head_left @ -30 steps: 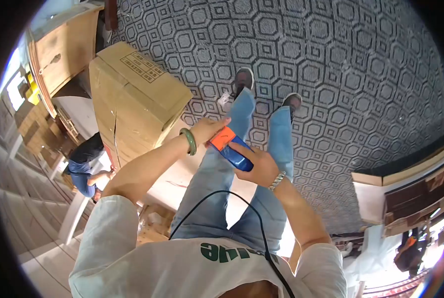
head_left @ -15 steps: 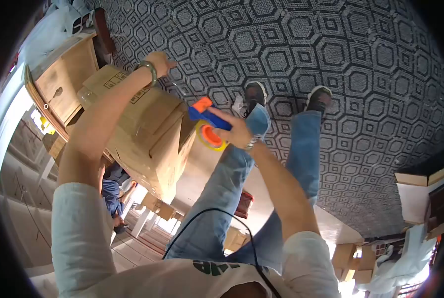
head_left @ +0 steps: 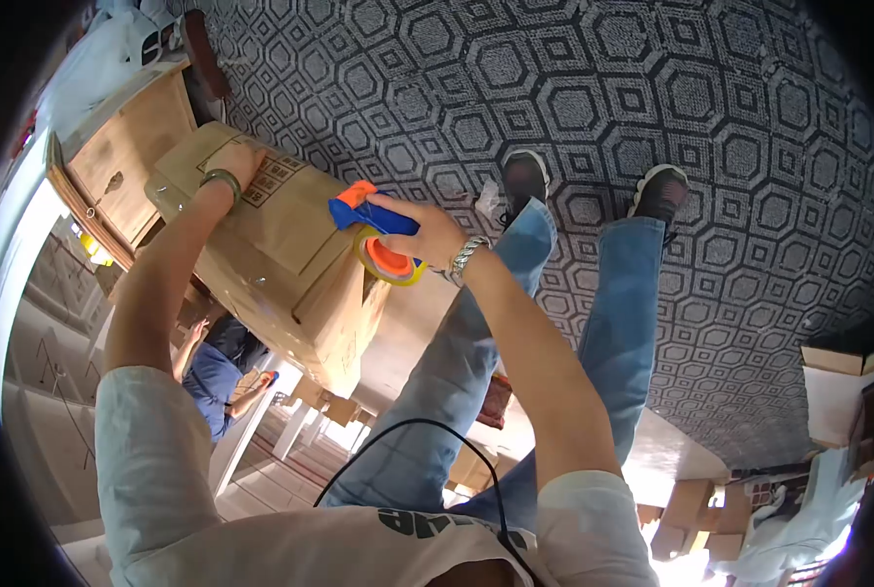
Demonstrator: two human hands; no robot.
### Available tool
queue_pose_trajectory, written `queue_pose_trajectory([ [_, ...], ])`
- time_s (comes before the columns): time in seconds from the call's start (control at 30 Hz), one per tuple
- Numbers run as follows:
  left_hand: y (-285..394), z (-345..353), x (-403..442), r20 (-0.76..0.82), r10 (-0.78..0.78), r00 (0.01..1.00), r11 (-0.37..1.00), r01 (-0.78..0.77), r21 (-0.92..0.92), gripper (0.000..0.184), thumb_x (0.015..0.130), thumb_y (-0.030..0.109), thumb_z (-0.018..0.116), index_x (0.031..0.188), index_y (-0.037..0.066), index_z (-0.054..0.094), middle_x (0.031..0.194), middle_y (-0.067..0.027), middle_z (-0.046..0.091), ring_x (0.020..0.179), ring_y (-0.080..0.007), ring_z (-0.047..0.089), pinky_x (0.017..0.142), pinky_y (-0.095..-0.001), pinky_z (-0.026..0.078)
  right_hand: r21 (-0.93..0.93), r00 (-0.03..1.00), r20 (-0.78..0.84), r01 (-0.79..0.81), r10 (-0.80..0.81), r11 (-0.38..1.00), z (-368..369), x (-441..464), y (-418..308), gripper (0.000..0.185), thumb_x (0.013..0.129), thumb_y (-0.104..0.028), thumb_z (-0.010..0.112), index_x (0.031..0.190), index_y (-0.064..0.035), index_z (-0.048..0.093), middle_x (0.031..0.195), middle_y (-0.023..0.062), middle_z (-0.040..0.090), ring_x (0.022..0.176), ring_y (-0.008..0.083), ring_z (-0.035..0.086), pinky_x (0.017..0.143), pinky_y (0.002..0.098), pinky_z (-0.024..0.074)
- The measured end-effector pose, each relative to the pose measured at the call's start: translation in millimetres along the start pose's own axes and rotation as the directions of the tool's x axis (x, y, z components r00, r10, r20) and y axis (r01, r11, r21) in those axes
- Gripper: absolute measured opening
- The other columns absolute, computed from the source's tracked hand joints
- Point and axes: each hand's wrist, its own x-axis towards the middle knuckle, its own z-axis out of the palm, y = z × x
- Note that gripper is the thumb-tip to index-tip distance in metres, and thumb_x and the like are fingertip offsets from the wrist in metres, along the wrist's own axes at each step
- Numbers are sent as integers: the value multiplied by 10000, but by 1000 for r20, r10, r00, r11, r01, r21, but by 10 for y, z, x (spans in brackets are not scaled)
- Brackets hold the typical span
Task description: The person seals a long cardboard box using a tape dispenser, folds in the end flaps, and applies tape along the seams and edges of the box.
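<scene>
A large brown cardboard box (head_left: 261,249) with dark printed marks stands at my left. My left hand (head_left: 235,162) rests on its upper face beside the printing, palm side down, its fingers only partly showing. My right hand (head_left: 432,235) grips a tape dispenser (head_left: 383,212) with a blue body and an orange end. A tape roll (head_left: 390,259), yellow outside and orange at its core, sits on the dispenser below my fingers. The dispenser is close to the box's right edge; I cannot tell whether they touch.
Another carton (head_left: 129,157) stands beyond the box at far left. A co-worker in a dark blue top (head_left: 212,377) is behind it. Patterned carpet (head_left: 594,88) lies under my shoes, with a scrap of clear plastic (head_left: 488,199) near one. More cartons (head_left: 687,514) stand at lower right.
My left hand has moved back from beyond the box's far edge onto its upper face. My right hand has shifted left with the tape dispenser, toward the box.
</scene>
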Motion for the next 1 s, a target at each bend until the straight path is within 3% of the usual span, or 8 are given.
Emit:
queue_pose_trajectory([
  [0.23,-136,-108,-132,138,-59,989,938,8,348,319,913,254,487,1140,42,559,1201,-175,540,1007,-310,580,771,-442,503,6,989,128,71,-71,997,-135,-75,12,613,769,-204,639,1362,-251,491,881,23,646,663,117,547,592,228,447],
  [0.47,-28,-177,-211,239,-102,966,798,-64,599,393,923,220,481,1288,73,491,1353,-174,457,1134,-282,546,831,-455,510,-184,966,226,-82,124,979,-380,-1051,340,599,768,-224,635,1351,-230,497,871,26,663,662,137,568,602,243,458],
  [0.57,18,-20,-286,3,-114,993,961,109,253,501,931,269,470,1383,83,360,1464,-154,303,1275,-262,427,937,-449,452,-245,939,304,-84,159,966,-347,-977,375,592,770,-214,630,1347,-238,501,883,28,668,665,151,573,612,254,464],
  [0.63,132,384,-178,-455,286,843,936,-348,-57,522,949,376,413,1377,78,384,1448,-134,351,1315,-269,372,1049,-469,334,-302,904,378,-85,201,950,-273,-837,426,586,772,-204,626,1343,-246,504,896,31,674,668,165,578,622,265,470],
  [0.7,656,263,-364,-204,396,895,810,-445,-381,549,962,444,330,1381,95,394,1452,-79,369,1339,-267,333,1090,-500,250,-193,906,414,-7,88,981,-110,-563,584,562,760,-266,634,1313,-237,535,907,51,681,670,188,582,620,279,473],
  [0.73,805,215,-419,4,446,895,871,-433,-234,554,977,462,253,1373,112,419,1450,-39,391,1332,-265,346,1091,-508,239,-204,902,422,-3,90,979,-5,-375,496,562,760,-266,634,1313,-237,535,907,51,681,670,188,582,620,279,473],
  [0.9,807,92,-393,80,517,852,846,-495,-201,509,982,429,245,1302,121,494,1400,-36,448,1334,-236,341,1079,-537,224,-436,803,562,83,199,896,171,396,-67,472,703,-425,638,1096,-167,692,792,38,694,667,202,586,598,302,479],
  [1.0,743,133,-284,161,562,811,822,-525,-220,500,981,425,246,1275,125,516,1380,-39,468,1335,-229,337,1075,-547,218,-688,769,566,243,297,684,507,374,-75,386,695,-413,644,982,-169,726,765,27,701,674,234,599,608,345,493],
])
